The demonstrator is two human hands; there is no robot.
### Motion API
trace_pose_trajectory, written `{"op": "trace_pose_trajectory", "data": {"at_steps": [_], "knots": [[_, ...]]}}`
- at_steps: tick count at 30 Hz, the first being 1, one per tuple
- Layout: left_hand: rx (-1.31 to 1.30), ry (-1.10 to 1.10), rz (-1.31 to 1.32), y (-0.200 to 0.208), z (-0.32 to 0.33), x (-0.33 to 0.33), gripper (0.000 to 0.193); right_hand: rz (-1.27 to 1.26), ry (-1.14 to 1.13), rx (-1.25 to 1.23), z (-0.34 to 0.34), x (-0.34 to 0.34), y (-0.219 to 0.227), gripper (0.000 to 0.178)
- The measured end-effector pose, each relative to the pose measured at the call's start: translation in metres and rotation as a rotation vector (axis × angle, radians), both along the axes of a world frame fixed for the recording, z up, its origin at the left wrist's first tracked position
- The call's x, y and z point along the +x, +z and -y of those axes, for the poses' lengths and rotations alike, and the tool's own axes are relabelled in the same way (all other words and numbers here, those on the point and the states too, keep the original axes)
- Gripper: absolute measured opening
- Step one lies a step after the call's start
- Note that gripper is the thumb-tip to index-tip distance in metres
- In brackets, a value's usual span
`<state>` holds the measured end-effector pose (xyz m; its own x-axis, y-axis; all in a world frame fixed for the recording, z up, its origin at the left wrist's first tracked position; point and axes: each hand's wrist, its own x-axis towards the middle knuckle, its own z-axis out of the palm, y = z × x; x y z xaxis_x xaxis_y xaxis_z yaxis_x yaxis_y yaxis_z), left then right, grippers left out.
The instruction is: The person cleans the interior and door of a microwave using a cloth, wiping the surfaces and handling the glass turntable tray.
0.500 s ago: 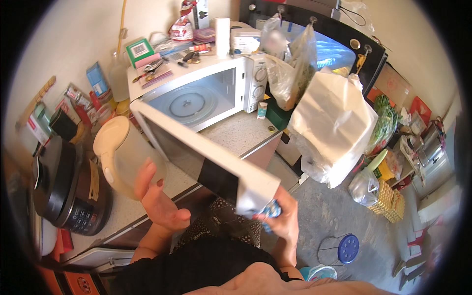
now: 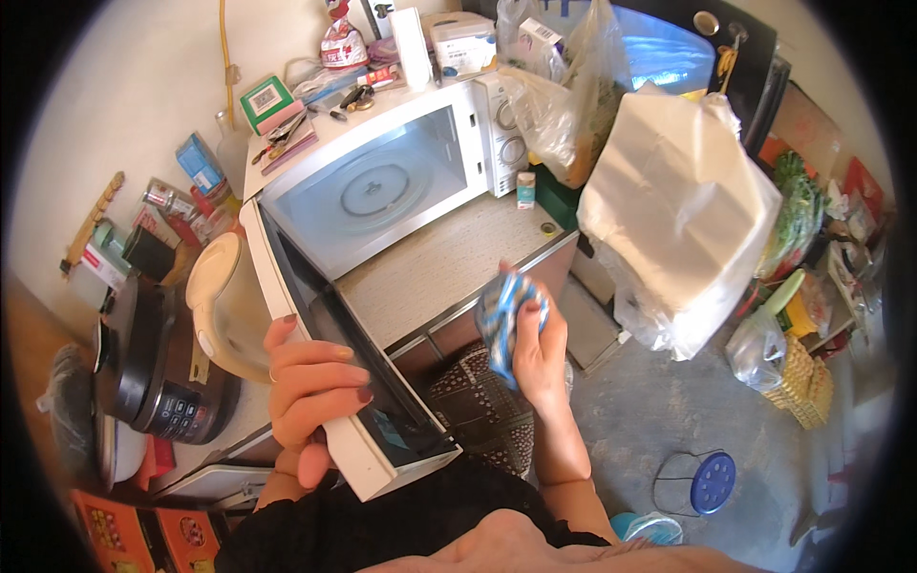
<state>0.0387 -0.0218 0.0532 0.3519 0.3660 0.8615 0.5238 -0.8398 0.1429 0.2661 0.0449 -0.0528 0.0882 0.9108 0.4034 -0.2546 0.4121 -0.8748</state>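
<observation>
The white microwave point(image 2: 495, 134) stands open on the counter, its round turntable point(image 2: 375, 189) visible inside. Its door point(image 2: 367, 456) is swung out toward me, dark inner face to the right. Fingers of my left hand point(image 2: 320, 392) lie across the door's outer edge, with the thumb lower down, gripping it. A crumpled blue-and-white cloth point(image 2: 504, 320) is bunched in my right hand point(image 2: 541, 353), held in the air right of the door and before the counter. Part of the cloth is hidden by my fingers.
Left of the door stand a cream jug point(image 2: 218, 277) and a black cooker point(image 2: 177, 382). A small bottle point(image 2: 525, 190) sits beside the microwave. A large white plastic-covered bundle point(image 2: 678, 201) is at the right. On the floor stands a blue-topped stool point(image 2: 713, 482).
The microwave door has swung further left. My left hand has come onto its edge, while my right hand, with the cloth, has left the door and risen slightly.
</observation>
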Motion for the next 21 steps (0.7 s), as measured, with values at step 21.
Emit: {"op": "trace_pose_trajectory", "data": {"at_steps": [21], "knots": [[0.127, -0.269, -0.138, -0.010, -0.020, -0.045, 0.082, -0.021, 0.512, 0.211, -0.068, -0.182, 0.007, 0.044]]}}
